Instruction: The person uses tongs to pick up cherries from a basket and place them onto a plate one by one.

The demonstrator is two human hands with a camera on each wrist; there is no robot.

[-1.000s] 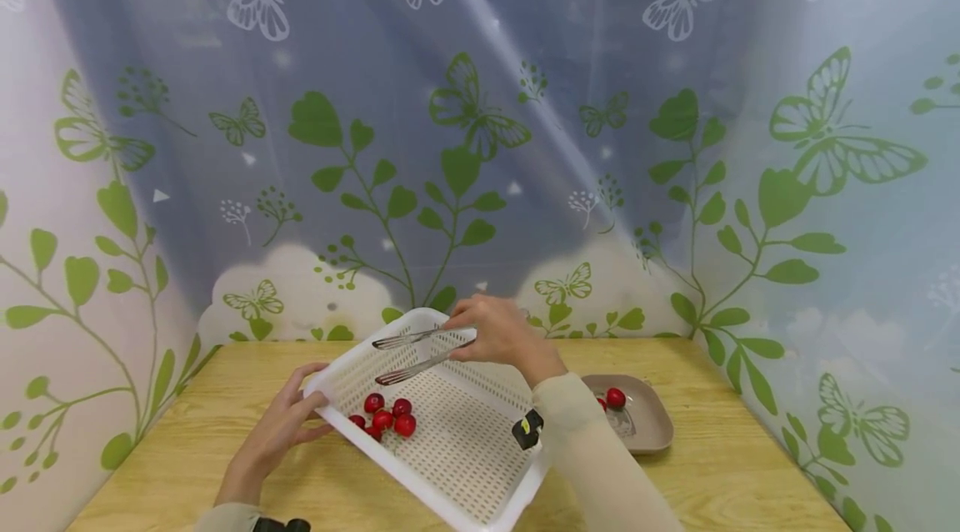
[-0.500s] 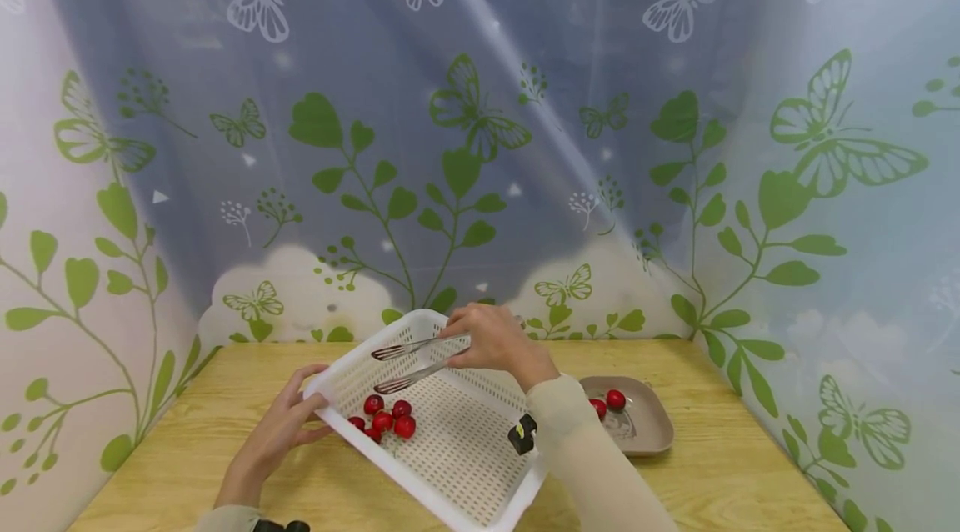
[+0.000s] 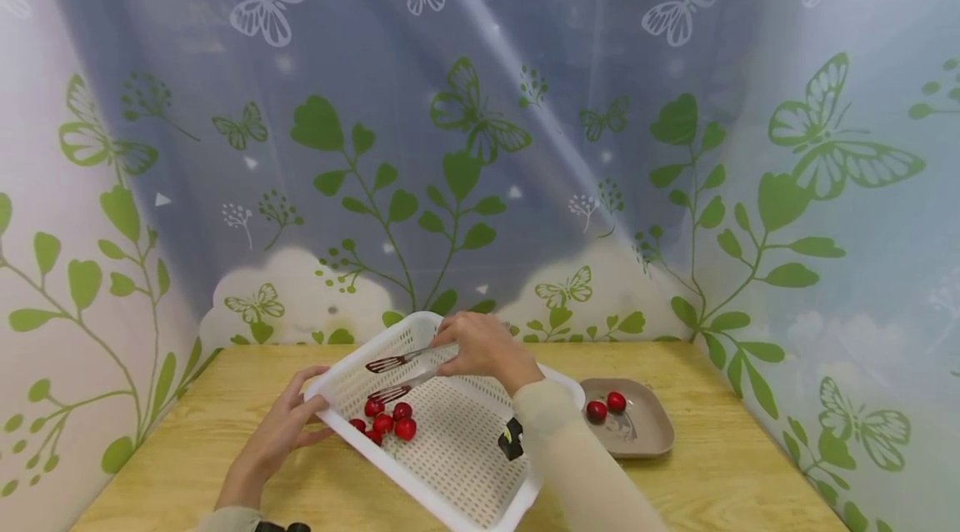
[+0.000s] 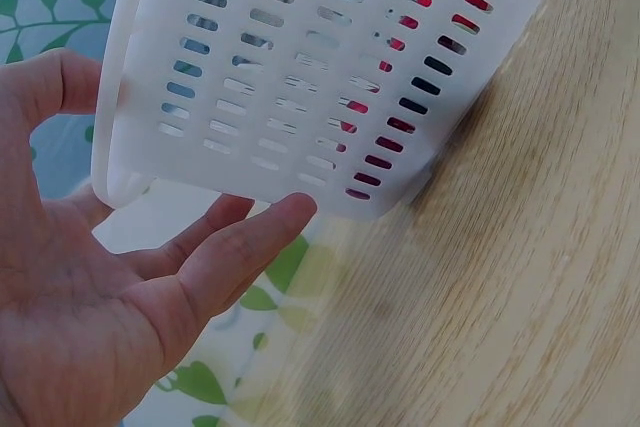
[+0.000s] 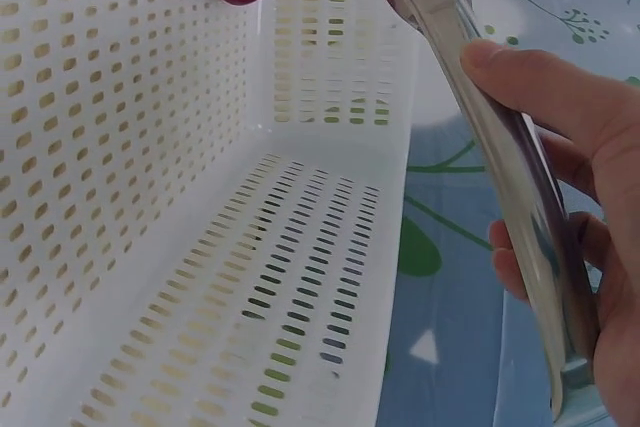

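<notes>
My left hand grips the left corner of a white perforated plastic basket, its fingers along the outside wall. The basket stands tilted, and several glossy, round red fruits have gathered at its left side. My right hand holds metal tongs over the basket. The tongs' two slotted heads are spread apart with nothing between them; the lower one is close over the fruits, overlapping the topmost in the head view.
Right of the basket, a beige plate bears two red fruits on the wooden table. A patterned curtain with leaves and butterflies hangs behind the table and along both sides.
My right hand has shifted left and slightly down, bringing the tongs closer to the fruits in the basket. The right sleeve now uncovers more of the plate. My left hand has stayed in place.
</notes>
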